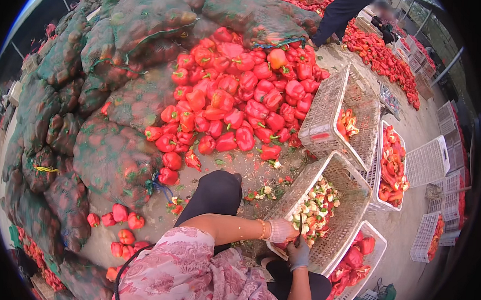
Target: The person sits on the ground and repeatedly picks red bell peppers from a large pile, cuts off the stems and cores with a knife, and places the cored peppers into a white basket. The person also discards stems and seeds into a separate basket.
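Note:
Both hands meet over the near end of a white plastic crate (345,184) that holds cut pepper cores and stems (318,205). My left hand (283,231), in a pale knit glove, is closed around a red bell pepper (280,245), only partly visible. Beside it, my right hand (299,253), in a thin grey-blue glove, grips a knife (300,225) whose dark blade points up and away from me. A large pile of whole red bell peppers (242,98) lies on the ground ahead.
Full green mesh sacks (115,160) are stacked at the left. At the right stand a crate of opened peppers (401,157), another by my knee (381,252) and a tilted crate (339,98). Another person's leg (339,17) is beyond the pile.

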{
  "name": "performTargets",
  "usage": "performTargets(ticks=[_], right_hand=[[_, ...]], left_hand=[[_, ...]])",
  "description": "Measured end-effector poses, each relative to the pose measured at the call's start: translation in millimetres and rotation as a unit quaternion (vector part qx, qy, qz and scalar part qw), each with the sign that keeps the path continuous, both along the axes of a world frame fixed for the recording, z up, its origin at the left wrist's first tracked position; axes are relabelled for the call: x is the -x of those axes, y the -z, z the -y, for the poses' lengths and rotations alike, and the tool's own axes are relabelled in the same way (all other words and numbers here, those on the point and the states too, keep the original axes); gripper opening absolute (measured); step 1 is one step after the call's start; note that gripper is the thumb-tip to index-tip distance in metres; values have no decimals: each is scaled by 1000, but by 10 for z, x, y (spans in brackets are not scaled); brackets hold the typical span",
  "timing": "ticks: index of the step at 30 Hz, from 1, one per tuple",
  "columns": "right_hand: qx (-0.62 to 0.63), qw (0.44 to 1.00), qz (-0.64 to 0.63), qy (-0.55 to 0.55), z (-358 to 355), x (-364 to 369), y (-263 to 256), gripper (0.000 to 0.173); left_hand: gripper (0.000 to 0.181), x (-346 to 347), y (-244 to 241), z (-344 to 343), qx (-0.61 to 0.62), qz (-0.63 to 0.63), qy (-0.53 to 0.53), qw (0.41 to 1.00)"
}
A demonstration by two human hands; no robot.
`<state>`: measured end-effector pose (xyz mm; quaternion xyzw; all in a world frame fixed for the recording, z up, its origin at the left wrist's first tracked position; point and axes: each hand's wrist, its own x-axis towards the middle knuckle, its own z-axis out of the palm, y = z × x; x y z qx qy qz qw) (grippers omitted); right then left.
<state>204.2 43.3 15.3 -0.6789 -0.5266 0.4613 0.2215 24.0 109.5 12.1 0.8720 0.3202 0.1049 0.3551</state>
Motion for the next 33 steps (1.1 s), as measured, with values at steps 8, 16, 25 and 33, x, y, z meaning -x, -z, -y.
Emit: performTargets(ticks=[8,16,25,33], right_hand=[[90,980,-147,96,-123,-88,343,33],[29,998,45,15,-168,-196,652,38],[16,989,42,141,-189,-253,213,42],[-124,969,176,122,-115,-173,-497,40]], left_hand=[[17,13,105,95,-37,10,29,999],[26,98,171,-303,482,410,-427,646],[67,-71,250,-395,560,467,-318,606],[98,-427,-189,-117,629,166,-217,728]])
